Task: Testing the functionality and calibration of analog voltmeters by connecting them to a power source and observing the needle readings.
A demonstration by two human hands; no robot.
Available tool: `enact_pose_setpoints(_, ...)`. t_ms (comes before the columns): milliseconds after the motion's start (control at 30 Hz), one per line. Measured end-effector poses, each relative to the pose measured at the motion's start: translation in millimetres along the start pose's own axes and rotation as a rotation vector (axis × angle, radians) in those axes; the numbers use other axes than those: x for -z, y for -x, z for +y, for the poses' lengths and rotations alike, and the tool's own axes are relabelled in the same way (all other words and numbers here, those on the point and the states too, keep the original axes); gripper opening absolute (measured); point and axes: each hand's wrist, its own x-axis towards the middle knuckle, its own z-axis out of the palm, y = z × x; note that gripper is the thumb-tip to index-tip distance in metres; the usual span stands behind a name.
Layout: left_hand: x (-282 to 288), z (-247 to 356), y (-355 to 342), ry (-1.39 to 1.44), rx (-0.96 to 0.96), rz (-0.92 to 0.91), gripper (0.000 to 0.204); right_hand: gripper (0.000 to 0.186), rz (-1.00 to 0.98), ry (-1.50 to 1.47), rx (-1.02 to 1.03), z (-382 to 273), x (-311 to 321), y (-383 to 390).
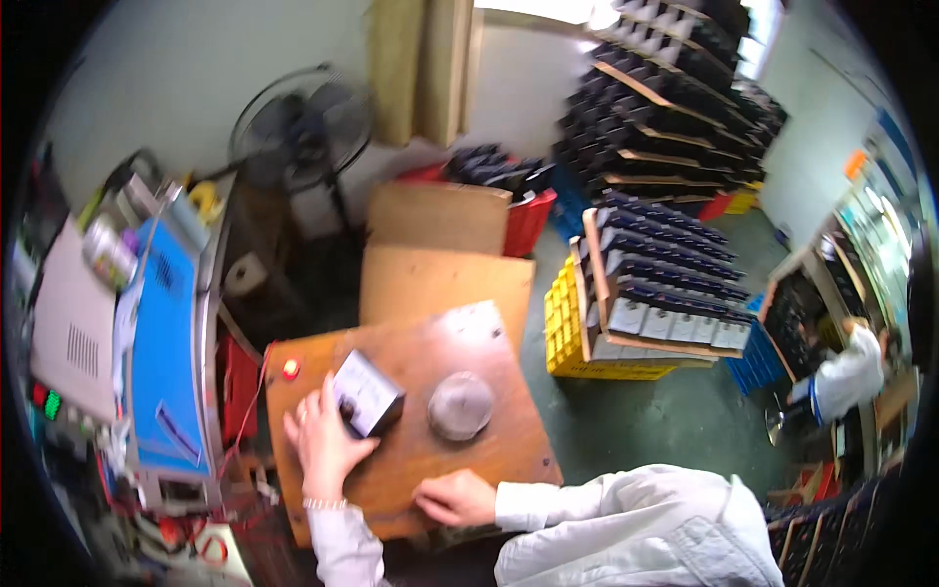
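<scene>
A box-shaped device with a pale silver top and dark sides (367, 389) lies tilted on the wooden board (499, 440), a dark round part at its lower left. My left hand (323, 430) grips its left and near edges with fingers and thumb. To its right sits a round grey metal disc (460, 404). My right hand (455, 497) rests near the board's front edge with curled fingers, nothing visible in them. A small lit red light (291, 367) is at the board's upper left, with a wire running down beside it.
A blue-and-grey machine (166, 352) stands left, a black fan (303, 127) behind. Cardboard (440, 274) lies beyond the board. Right are yellow crates (562, 333) with racked parts, tall stacks (655, 117), and a person in white (846, 377) at another bench.
</scene>
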Motion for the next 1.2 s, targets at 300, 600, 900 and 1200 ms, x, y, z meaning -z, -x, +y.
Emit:
enact_pose_setpoints(300, -10.5, 3.9, -3.2, 0.023, 0.024, 0.054, 0.111, 0.008, 0.004, 0.014, -0.023, -4.6, 5.2, -7.5)
enact_pose_setpoints(600, -14.8, 26.3, -18.4, 0.000, 0.184, 0.051, 0.109, 0.009, -0.014, 0.045, -0.018, -3.7, 12.9, -7.0)
enact_pose_setpoints(900, -14.6, 26.2, 62.4, -0.074, -0.013, 0.488, 0.080, 0.052, 0.090, -0.154, -0.272, 8.2, -12.4, 9.1)
enact_pose_setpoints(1200, 38.6, 50.5, 302.4, 0.436, 0.532, 0.849, 0.086, 0.050, -0.376, -0.622, 0.006, -87.4, -94.1, -15.9)
